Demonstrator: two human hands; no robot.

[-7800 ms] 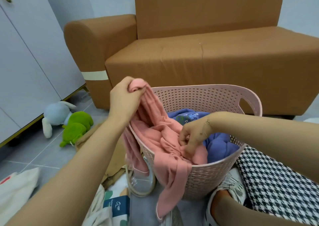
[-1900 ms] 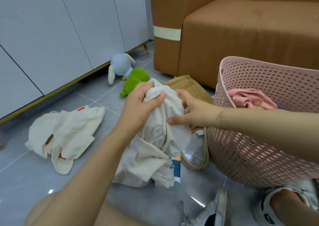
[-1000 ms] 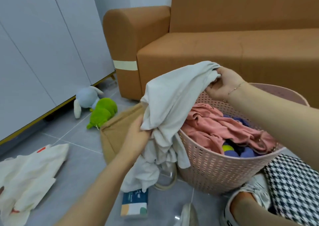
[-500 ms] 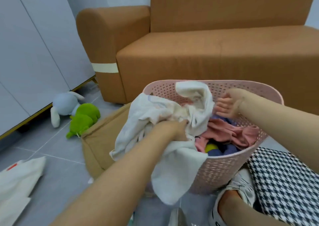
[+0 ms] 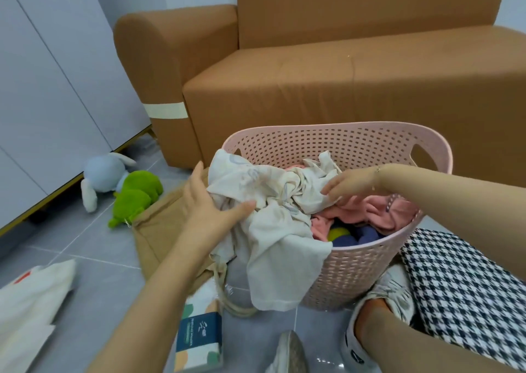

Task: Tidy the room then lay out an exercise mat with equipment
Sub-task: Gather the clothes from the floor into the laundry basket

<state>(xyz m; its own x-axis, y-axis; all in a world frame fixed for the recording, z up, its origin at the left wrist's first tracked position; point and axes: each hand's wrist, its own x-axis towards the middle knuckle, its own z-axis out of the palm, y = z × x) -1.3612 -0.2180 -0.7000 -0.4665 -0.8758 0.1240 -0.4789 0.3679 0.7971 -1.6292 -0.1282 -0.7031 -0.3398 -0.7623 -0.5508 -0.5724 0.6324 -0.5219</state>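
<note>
Grey tiled floor (image 5: 94, 281), brown sofa (image 5: 341, 82)

Cream garment (image 5: 273, 230) hides the basket's (image 5: 355, 276) near-left rim.

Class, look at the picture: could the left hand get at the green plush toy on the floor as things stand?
Probably yes. The green plush toy lies uncovered on the floor tiles, on the left hand's own side, with only a tan bag low between; it would first leave the cream cloth.

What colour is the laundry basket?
Pale pink, with a perforated wall; the laundry basket shows clearly in the head view.
</note>
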